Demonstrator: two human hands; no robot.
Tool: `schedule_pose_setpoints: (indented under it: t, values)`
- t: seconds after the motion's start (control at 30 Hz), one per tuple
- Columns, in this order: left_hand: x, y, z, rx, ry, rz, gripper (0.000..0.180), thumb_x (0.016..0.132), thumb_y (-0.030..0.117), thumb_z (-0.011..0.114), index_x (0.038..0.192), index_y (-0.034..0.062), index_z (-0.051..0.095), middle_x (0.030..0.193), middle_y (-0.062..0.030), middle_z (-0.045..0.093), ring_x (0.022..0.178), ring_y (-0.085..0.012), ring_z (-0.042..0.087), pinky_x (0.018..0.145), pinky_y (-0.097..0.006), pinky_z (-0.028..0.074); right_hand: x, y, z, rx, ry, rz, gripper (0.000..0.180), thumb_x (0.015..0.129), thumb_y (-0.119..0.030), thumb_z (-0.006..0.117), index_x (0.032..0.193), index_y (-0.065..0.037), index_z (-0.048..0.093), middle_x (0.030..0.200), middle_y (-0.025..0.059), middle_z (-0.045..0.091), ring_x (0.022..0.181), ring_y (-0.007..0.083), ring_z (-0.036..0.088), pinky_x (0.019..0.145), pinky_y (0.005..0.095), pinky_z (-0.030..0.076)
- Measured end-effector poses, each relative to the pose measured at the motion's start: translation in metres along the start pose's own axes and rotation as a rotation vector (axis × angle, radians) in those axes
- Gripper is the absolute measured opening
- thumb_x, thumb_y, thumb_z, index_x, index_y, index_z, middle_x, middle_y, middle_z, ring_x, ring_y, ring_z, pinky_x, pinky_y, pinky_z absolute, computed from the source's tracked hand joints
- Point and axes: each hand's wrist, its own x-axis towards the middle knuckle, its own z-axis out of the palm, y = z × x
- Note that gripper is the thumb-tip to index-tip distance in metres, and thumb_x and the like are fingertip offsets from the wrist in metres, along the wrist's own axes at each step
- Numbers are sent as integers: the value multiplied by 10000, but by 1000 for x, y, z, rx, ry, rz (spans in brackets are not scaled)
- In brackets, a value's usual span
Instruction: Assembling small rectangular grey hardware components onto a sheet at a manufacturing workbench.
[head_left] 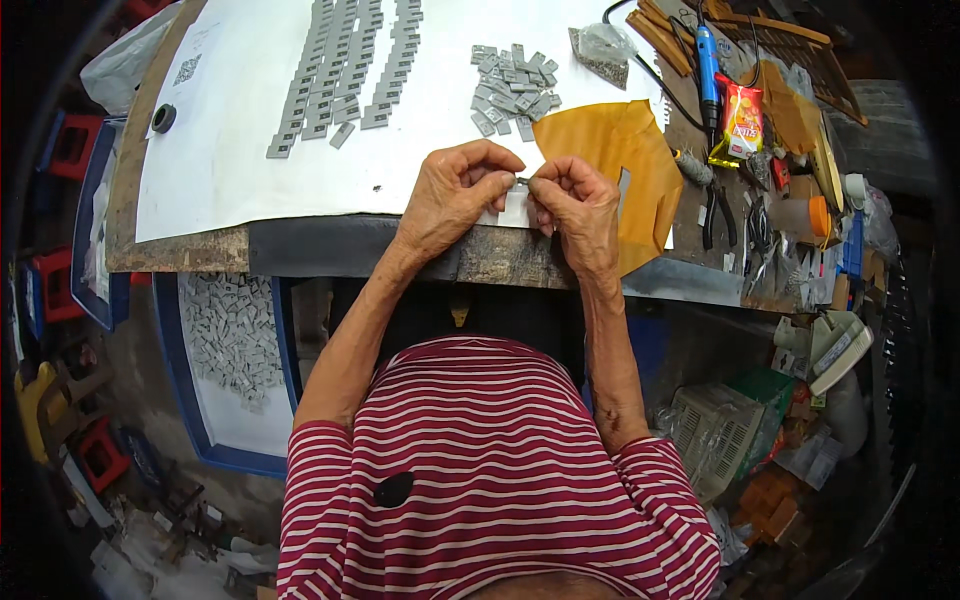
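Observation:
My left hand [455, 195] and my right hand [578, 205] meet at the front edge of the workbench [300, 245]. Together they pinch a tiny grey part [524, 181] between thumbs and forefingers. A white sheet [240, 170] covers the bench under my hands. Just beyond my hands lies a loose pile of small grey pieces [512, 90]. Further left, several long rows of grey pieces [345, 70] lie lined up on the sheet. An orange-brown envelope [615, 150] sits right of my right hand.
A blue-handled tool [708, 60], a snack packet [741, 120], pliers [716, 215] and clutter fill the bench's right end. A small clear bag [603, 48] lies beyond the pile. A blue tray of grey pieces [232, 345] stands on the floor at left. Red crates [70, 145] lie far left.

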Motion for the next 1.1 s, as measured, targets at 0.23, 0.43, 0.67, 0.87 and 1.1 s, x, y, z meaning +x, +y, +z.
schedule_pose_setpoints:
  t: [0.23, 0.43, 0.67, 0.87, 1.1]
  values:
    - [0, -3, -1, -16, -4, 2, 131, 796, 14, 547, 902, -37, 604, 692, -26, 583, 576, -57, 525, 526, -185, 453, 2, -1, -4, 3, -66, 5, 59, 764, -26, 592, 807, 4, 567, 618, 0, 539, 489, 47, 481, 431, 168, 380]
    - [1, -2, -1, -63, -17, -1, 144, 795, 13, 551, 921, -43, 592, 717, -34, 583, 573, -56, 522, 519, -182, 452, 2, -2, -7, -35, -120, 26, 102, 771, -18, 577, 866, 8, 603, 632, -3, 545, 504, 45, 476, 449, 166, 381]
    - [2, -3, -3, -111, -23, -8, 173, 789, 2, 551, 954, -47, 568, 726, -40, 566, 561, -58, 523, 510, -175, 453, 2, -3, -6, -108, -183, -24, 95, 801, -18, 555, 876, 18, 601, 631, 14, 549, 525, 61, 499, 464, 185, 405]
    - [4, -7, -5, -199, -20, -30, 174, 776, -6, 555, 945, -46, 566, 707, -36, 557, 550, -62, 531, 491, -175, 453, -5, -9, -3, -263, -193, -94, 116, 807, 5, 521, 895, 8, 597, 666, 27, 552, 527, 71, 516, 474, 204, 427]
    - [4, -8, -7, -233, -12, -18, 163, 773, -5, 554, 929, -50, 567, 703, -35, 554, 550, -67, 534, 483, -177, 453, -4, -3, -2, -571, -182, -519, 105, 833, 6, 522, 910, 5, 594, 643, 30, 556, 557, 76, 543, 478, 200, 432]
